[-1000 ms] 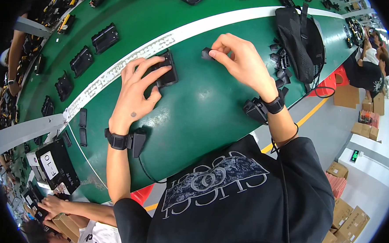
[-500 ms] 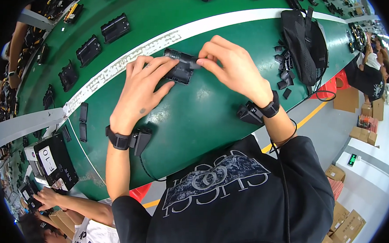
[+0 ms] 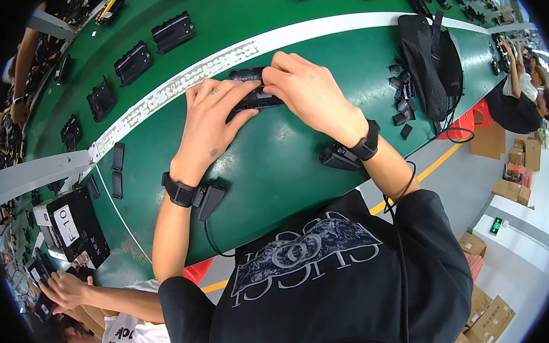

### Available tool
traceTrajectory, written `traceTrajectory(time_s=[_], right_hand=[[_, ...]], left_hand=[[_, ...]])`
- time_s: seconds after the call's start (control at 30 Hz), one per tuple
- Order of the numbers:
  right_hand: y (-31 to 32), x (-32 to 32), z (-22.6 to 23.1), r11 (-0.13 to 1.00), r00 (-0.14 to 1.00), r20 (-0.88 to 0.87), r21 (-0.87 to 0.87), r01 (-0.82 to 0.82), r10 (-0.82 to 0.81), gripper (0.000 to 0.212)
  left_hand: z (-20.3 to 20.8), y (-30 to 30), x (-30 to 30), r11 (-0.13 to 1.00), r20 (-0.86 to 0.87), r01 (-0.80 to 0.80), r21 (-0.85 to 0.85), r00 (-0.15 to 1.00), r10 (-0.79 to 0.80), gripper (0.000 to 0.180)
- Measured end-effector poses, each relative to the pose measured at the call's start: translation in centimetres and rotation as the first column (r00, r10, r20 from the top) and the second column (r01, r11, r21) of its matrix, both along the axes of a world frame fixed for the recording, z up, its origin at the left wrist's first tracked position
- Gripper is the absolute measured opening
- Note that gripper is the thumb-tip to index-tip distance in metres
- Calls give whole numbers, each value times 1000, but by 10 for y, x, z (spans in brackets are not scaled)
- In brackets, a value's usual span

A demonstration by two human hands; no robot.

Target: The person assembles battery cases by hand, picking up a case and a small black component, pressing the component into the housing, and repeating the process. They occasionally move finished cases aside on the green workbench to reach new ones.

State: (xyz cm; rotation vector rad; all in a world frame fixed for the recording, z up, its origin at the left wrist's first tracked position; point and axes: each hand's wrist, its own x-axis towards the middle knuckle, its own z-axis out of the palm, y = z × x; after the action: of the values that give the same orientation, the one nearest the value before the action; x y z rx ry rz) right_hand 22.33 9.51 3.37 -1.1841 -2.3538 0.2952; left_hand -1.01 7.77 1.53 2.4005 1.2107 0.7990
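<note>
A black plastic housing (image 3: 256,100) with a ribbed round end lies on the green worktop in front of me. My left hand (image 3: 207,121) grips it from the left, index finger across its top and thumb along the near side. Over its right end my right hand (image 3: 312,94) is closed, fingers bent and pressed against the housing. Those fingers hide whatever small part may be under them. Each wrist wears a black strap with a small black device.
Right of my hands lie several small black pieces (image 3: 404,104) beside a black mesh bag (image 3: 424,67). Beyond a white rail, more black housings (image 3: 173,32) rest on a green belt. A black box (image 3: 79,226) and a co-worker's arm (image 3: 118,302) are at the lower left.
My right hand has moved left onto the housing; the small dark piece in its fingers is now hidden. My left hand shifted slightly right. The housings beyond the rail have moved rightward.
</note>
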Motion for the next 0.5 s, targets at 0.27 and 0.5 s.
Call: traceTrajectory(time_s=[0.27, 0.5], right_hand=[[9, 8, 5, 993, 999, 14, -116, -33, 35, 13], [13, 14, 4, 981, 998, 14, -183, -61, 65, 13]], left_hand=[[-3, 1, 2, 994, -91, 38, 106, 995, -29, 45], [-6, 0, 7, 996, -75, 22, 82, 997, -15, 46]])
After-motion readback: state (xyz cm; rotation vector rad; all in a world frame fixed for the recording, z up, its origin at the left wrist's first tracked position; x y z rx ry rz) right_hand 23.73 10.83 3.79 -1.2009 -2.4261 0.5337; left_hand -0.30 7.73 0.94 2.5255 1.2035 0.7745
